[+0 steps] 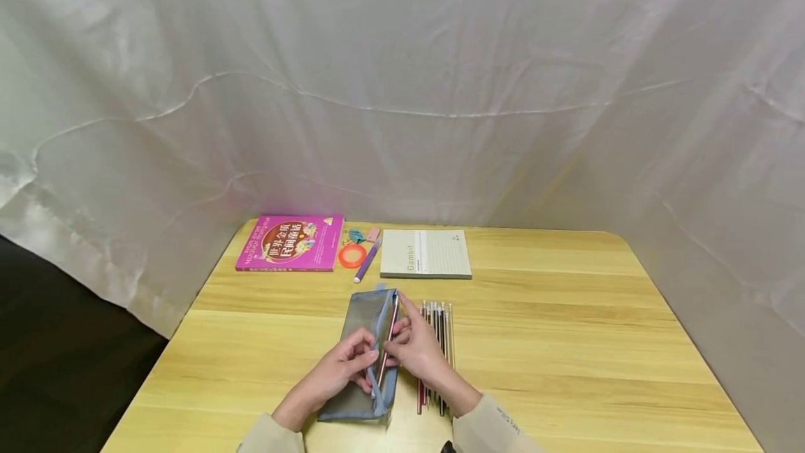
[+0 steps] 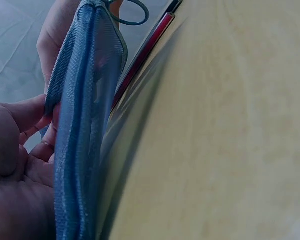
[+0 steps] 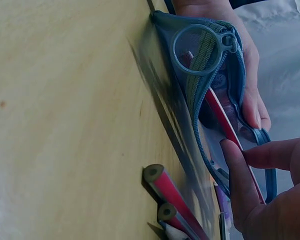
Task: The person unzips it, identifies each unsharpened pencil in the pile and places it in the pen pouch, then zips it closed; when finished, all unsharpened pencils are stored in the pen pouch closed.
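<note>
Loading pencils into pencil case (image 1: 367,355) — left hand (image 1: 342,368) fingers pinching zipper edge open, right hand (image 1: 416,349) fingers gripping red pencil (image 1: 387,338) at the mouth. Next: likely slide it fully in — spare pencils (image 1: 435,355) just right of fingers.

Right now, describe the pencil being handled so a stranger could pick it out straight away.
On the wooden table, near the front edge, lies a grey-blue mesh pencil case held by the left hand. The red pencil slants into its open zip, pinched by the right hand. Unlike the row of pencils lying flat beside it, it is half inside the case.
</note>
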The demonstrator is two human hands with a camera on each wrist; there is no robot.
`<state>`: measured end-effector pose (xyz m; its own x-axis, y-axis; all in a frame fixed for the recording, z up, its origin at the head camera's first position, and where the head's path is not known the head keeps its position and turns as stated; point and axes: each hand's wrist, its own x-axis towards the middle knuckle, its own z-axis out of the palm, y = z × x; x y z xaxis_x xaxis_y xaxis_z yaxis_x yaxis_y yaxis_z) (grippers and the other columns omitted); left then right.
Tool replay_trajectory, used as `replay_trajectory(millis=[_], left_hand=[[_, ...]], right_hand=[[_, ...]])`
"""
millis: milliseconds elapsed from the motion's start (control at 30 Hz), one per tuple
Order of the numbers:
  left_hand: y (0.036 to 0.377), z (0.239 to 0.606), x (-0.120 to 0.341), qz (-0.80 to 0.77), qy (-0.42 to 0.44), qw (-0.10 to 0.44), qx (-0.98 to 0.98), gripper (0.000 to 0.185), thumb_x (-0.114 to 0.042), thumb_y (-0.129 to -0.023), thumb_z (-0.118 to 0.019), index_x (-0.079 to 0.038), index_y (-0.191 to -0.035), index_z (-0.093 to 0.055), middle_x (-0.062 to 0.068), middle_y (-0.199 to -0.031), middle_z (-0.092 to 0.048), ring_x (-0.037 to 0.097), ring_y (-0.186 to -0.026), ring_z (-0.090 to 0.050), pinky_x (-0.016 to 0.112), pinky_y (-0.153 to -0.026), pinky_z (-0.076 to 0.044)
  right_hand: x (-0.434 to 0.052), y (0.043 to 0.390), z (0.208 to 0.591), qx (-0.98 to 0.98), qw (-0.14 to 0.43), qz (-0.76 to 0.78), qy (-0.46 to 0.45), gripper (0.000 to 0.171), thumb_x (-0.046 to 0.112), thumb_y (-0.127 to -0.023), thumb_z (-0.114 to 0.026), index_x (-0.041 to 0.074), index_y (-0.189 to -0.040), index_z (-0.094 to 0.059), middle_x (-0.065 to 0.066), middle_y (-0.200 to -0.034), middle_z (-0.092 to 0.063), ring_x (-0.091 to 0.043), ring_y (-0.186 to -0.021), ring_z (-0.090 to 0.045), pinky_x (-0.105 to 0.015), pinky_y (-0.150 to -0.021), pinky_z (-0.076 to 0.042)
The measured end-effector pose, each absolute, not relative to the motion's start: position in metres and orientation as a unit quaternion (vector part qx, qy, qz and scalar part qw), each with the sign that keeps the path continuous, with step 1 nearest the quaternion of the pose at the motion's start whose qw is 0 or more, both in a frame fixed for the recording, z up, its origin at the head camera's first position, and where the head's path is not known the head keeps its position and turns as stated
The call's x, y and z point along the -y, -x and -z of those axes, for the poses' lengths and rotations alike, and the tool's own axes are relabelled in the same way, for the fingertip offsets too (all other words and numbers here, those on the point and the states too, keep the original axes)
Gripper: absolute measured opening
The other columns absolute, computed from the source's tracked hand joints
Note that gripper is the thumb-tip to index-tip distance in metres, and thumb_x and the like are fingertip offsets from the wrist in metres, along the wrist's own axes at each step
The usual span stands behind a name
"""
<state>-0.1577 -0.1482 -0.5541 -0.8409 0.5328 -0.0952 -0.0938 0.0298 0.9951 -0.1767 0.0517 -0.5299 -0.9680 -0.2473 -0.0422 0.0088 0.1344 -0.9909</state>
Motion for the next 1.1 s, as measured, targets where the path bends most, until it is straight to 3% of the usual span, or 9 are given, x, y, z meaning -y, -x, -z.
replay_trajectory(millis=[1100], left_hand=[[0.1587,0.5511,0.1496,-0.678,-0.161,0.206,-0.687,0.025,-0.022,-0.108,-0.056,0.002,-0.115,-0.049,0.004,-0.088,-0.056,0.013,-0.064,-0.067,0.028,-0.058,-0.063]], right_hand=[[-0.0448,0.1771,0.5235,-0.748,0.101,0.653,0.068,0.101,-0.014,-0.082,-0.074,0.007,-0.164,-0.02,-0.021,-0.114,-0.058,-0.016,-0.075,-0.068,-0.038,-0.062,-0.066]])
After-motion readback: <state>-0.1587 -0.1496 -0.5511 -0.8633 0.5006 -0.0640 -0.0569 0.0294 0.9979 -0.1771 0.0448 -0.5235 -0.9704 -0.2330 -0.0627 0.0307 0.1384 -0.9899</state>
